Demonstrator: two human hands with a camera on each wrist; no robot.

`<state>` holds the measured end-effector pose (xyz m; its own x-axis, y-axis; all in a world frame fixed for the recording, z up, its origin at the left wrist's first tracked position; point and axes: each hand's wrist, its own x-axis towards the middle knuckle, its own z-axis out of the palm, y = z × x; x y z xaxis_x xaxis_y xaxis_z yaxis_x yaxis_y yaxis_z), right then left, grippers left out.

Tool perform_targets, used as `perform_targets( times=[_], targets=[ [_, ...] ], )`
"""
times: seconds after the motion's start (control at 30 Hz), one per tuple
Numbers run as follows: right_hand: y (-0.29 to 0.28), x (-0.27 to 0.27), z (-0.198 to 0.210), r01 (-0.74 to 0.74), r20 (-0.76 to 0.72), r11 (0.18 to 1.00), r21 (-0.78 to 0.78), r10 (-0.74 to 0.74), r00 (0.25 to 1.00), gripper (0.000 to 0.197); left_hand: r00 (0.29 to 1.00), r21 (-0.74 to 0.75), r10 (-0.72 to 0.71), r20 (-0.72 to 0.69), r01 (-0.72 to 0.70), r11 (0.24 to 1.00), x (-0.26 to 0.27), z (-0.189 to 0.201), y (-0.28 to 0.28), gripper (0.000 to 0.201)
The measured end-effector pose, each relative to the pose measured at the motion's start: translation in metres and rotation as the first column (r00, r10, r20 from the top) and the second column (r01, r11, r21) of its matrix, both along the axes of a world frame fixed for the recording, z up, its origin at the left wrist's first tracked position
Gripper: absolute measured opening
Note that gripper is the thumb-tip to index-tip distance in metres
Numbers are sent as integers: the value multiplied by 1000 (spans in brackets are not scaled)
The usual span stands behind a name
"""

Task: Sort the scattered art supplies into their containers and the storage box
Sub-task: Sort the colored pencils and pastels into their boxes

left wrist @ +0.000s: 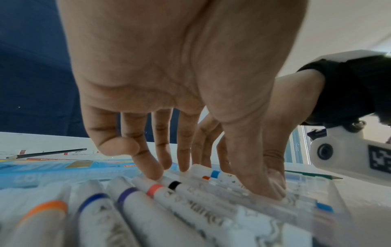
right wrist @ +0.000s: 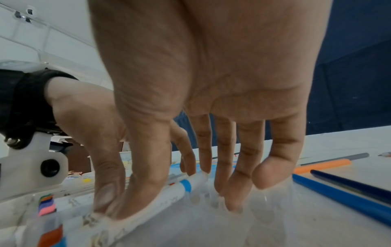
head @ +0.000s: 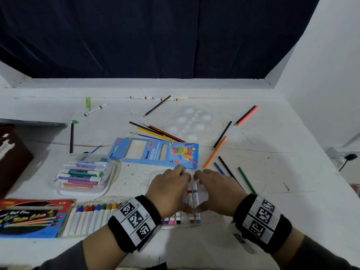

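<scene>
Both hands, left (head: 169,189) and right (head: 217,190), press spread fingertips onto markers (head: 192,201) in the clear tray (head: 153,177); uneven pressure could roll them out.

Art workspace, white table (head: 272,191) strewn with pencils, dark curtain (head: 155,36) behind

blue pencil box (head: 155,152), orange pencil (head: 215,152), black-and-white wristbands (head: 134,223).
</scene>
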<state>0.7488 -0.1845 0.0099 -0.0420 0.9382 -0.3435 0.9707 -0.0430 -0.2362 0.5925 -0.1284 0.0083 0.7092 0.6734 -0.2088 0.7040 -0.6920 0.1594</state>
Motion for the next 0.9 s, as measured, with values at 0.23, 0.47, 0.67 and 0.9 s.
perform_targets(
  times=[0.23,0.47,0.67,0.9],
  targets=[
    [16,-1,6,-13,15,1000,-6,13,1000,63,1000,-32,16,13,-16,999,1,0,1,73],
    [21,8,8,-16,-54,999,-29,14,998,67,987,-216,85,134,-54,975,-8,2,15,69],
    [45,21,21,212,-386,949,235,-109,916,46,864,-332,269,426,-128,935,-38,35,49,35],
    [109,25,51,284,-554,894,346,-49,831,38,829,-297,270,490,-133,946,-67,91,122,29]
  ],
)
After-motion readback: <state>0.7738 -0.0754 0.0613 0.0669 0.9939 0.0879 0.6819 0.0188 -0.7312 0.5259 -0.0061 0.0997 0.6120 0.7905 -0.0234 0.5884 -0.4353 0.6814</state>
